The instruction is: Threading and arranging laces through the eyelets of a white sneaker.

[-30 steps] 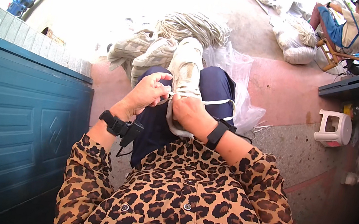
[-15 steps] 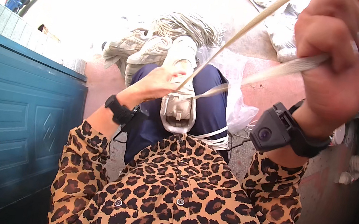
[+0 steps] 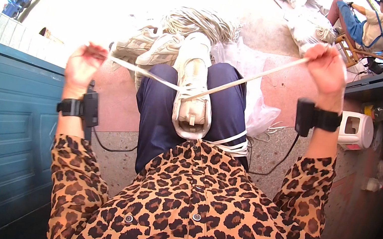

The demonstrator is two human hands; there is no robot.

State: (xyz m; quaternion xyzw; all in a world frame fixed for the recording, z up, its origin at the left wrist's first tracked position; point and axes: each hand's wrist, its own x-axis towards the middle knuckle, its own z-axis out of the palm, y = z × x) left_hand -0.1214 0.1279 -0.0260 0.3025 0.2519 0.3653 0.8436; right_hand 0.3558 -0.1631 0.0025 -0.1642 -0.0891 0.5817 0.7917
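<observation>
Panel (image 3: 2,117), blue, quantity one, stands left of the cream shoe (image 3: 193,112), the reference item, which rests heel toward the wearer between two dark blue trouser legs (image 3: 229,93). One white stool (image 3: 359,131) stands well to the shoe's right, one lace bundle (image 3: 198,24) lies beyond its toe, and at least two further shoes (image 3: 159,52) lie beyond its left side. Flanking the shoe are one left hand (image 3: 83,67), fingers grasping one lace strand (image 3: 146,72), and one right hand (image 3: 326,69), fingers grasping a second strand (image 3: 255,77), both nearly straight.
</observation>
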